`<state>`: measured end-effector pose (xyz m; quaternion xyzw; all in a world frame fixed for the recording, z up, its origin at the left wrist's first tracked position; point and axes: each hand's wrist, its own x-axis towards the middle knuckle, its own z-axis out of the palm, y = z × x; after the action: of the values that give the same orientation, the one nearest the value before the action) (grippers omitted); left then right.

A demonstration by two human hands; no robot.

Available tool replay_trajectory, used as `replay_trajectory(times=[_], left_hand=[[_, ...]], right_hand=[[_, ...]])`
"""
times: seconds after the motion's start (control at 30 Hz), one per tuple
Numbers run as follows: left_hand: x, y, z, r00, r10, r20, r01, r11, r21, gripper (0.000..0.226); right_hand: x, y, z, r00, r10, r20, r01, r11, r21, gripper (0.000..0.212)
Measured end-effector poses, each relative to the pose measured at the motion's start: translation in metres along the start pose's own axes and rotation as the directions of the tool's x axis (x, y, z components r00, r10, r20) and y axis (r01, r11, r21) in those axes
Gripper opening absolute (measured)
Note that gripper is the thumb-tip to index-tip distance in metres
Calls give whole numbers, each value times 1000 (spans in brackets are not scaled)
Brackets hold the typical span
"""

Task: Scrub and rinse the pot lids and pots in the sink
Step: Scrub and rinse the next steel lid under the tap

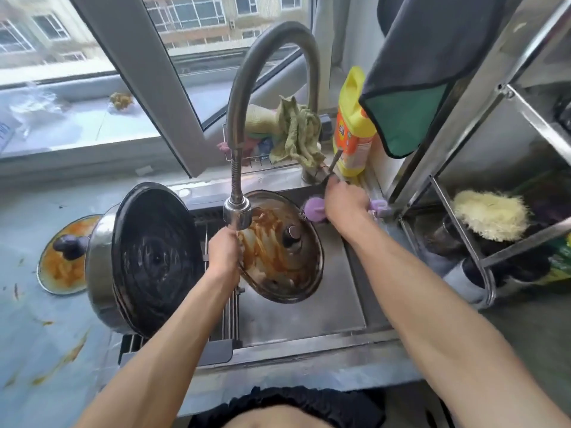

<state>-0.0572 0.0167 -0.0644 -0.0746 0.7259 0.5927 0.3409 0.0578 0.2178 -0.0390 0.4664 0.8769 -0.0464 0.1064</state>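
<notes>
A glass pot lid (284, 257) smeared with orange sauce stands tilted in the sink (309, 319), under the faucet head (237, 213). My left hand (224, 253) grips the lid's left rim, with water running over it. At the sink's back right corner my right hand (344, 203) holds the faucet lever (335, 163), beside a purple brush (313, 208). A steel pot (145, 261) lies tipped on its side on a rack at the sink's left edge, its dark inside facing me. A second sauce-stained lid (66, 261) rests flat on the counter to the left.
A yellow detergent bottle (353, 125) and green rags (298, 131) stand behind the sink. A dark cloth (426, 72) hangs at the upper right over a steel shelf rack (463, 217) holding a yellow scrubber (491, 213). Sauce spots mark the left counter (37, 350).
</notes>
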Motion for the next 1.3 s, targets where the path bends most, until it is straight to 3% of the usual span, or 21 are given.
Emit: replay_trajectory(times=[0.1,0.23,0.4,0.7,1.03,1.3], left_hand=[[2,-5,5,998,-57,14,57,997,-50,19],[5,-14,12,994,-113,0,113,990,-79,25],[6,-24,17,985,-173,27,175,979,-105,18],[9,-44,30,972,-232,47,235,969,-81,38],[-2,-48,34,964,-260,61,263,963,-64,29],[-7,-44,34,968,-241,67,245,969,-46,31]], right_hand=[[28,-5,-1,999,-40,-35,39,999,-13,68],[60,-9,0,1000,-14,-28,14,1000,0,51],[65,-7,7,993,-91,-77,89,996,-30,34],[69,-3,20,992,-104,-65,103,995,-9,41],[66,0,19,992,-107,-74,107,994,6,43],[64,1,19,992,-109,-64,114,991,72,57]])
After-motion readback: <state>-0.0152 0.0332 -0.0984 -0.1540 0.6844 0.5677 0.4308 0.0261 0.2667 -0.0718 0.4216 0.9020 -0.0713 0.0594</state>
